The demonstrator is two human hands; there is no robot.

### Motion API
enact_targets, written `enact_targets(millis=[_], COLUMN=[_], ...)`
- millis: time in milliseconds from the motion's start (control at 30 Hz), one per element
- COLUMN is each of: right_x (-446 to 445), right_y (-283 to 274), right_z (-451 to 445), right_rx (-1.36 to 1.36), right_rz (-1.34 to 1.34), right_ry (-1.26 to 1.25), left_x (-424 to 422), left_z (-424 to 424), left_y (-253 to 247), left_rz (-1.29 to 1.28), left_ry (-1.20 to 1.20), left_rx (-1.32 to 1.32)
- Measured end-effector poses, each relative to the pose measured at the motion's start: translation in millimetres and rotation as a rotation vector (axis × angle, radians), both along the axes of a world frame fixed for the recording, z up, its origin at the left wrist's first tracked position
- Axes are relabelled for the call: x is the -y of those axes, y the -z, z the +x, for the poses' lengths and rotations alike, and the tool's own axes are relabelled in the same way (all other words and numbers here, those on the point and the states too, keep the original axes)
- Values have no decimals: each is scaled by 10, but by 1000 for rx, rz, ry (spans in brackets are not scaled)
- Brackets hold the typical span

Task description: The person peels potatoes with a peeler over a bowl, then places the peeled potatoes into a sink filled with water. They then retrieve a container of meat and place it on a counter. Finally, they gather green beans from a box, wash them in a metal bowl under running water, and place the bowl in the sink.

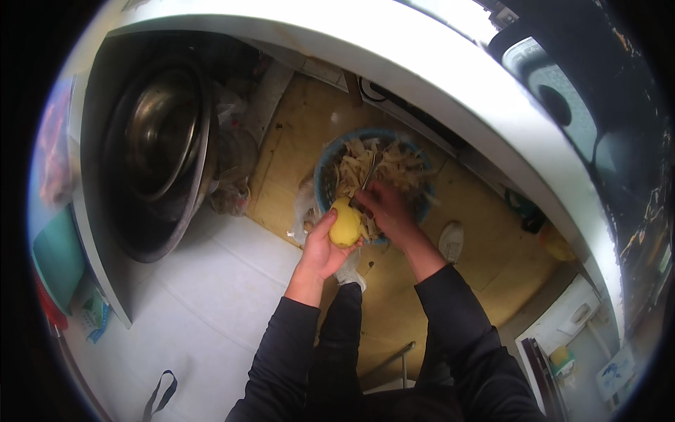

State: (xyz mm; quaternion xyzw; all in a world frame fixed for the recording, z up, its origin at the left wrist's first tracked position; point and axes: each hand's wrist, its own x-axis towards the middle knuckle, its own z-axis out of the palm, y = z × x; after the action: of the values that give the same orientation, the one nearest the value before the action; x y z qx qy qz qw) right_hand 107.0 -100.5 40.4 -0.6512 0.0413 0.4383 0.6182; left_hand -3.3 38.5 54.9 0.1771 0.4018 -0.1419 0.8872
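Note:
My left hand [321, 250] holds a peeled yellow potato [345, 224], thumb on its near side and fingers beneath. In my right hand [387, 208] is a slim metal tool [370, 171], perhaps a peeler or knife; its lower end meets the top of the potato, and the grip partly hides it. Both hands are over the near rim of a blue plastic basket [320, 176]. Pale brown peelings [353, 163] fill much of that basket, which stands on the floor.
Large metal basins [163, 132] lean inside a recess at left. Beside the basket sits a clear plastic bag [303, 211]. My white shoes [451, 240] flank the work on the yellowish tiled floor [401, 306]. A white counter edge [448, 63] curves across the top and right.

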Motion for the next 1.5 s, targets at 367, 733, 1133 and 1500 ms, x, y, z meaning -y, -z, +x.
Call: enact_targets(millis=[367, 733, 1133, 1500], right_x=[115, 93, 23, 66], right_y=[430, 188, -68, 173], right_z=[-175, -94, -67, -238], right_rx=[42, -161, -223, -225], right_rz=[38, 52, 83, -1], right_ry=[74, 247, 365, 430], left_x=[105, 137, 177, 278], left_z=[58, 72, 93, 72], left_y=[-70, -195, -166, -156], left_rz=[668, 1470, 1568, 1765], left_ry=[367, 753, 746, 736], left_rx=[17, 232, 270, 258])
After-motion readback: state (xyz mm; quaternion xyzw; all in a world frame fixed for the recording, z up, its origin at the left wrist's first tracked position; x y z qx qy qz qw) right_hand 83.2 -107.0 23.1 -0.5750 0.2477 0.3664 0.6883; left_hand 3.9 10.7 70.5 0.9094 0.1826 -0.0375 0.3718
